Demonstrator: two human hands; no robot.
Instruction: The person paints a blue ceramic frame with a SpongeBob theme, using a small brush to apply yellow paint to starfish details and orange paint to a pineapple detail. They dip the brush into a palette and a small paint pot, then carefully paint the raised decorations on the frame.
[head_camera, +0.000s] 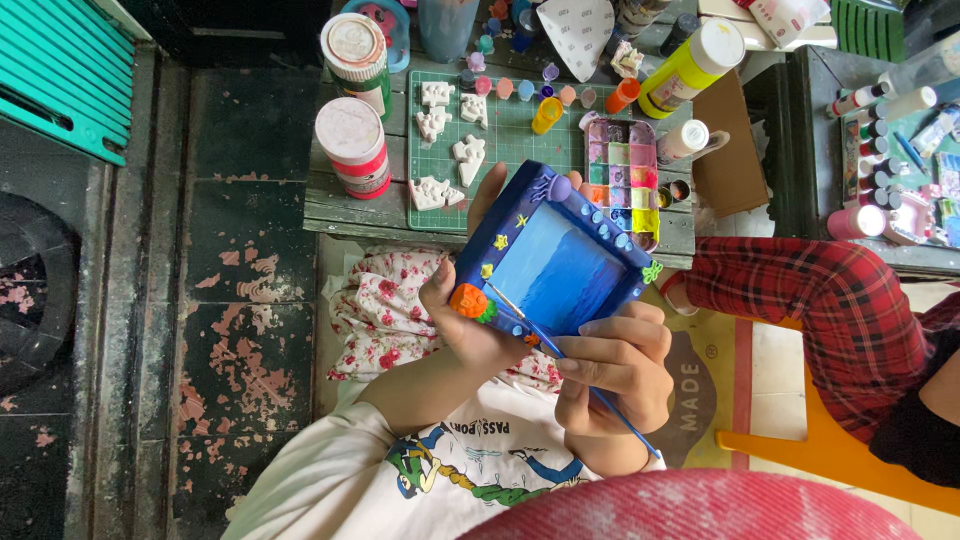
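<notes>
Head view, looking down. Left hand (470, 325) grips a chunky blue frame (553, 250), fingers wrapped behind it, thumb on the front near an orange flower blob w/ green leaves (470, 302). The frame is rectangular w/ rounded corners, glossy, painted panel shading pale to deep blue; small yellow stars sit on its left border, bead-like bumps run along the far border. It's held tilted above the lap, just off the desk's near edge. Right hand (618, 372) is closed in a pencil pinch round a thin paintbrush (560, 352), blue handle, tip resting on the frame's near border by the flower.

Desk (330, 205) is rough, weathered planks. A green gridded cutting mat (520, 140) lies mid-desk; on it are unpainted white plaster shapes (452, 145), matte and lumpy. At the mat's right edge is a plastic paint palette (622, 175) w/ square wells, pinks, greens, yellow. Two round lidded tubs (352, 145), red-and-white, stand toward the desk's left edge. A yellow squeeze bottle (685, 65) lies slanted near the far right corner. Floral cloth (380, 310) covers the lap.

On the right, another person's red plaid sleeve (800, 300), on an orange plastic chair (830, 465).
</notes>
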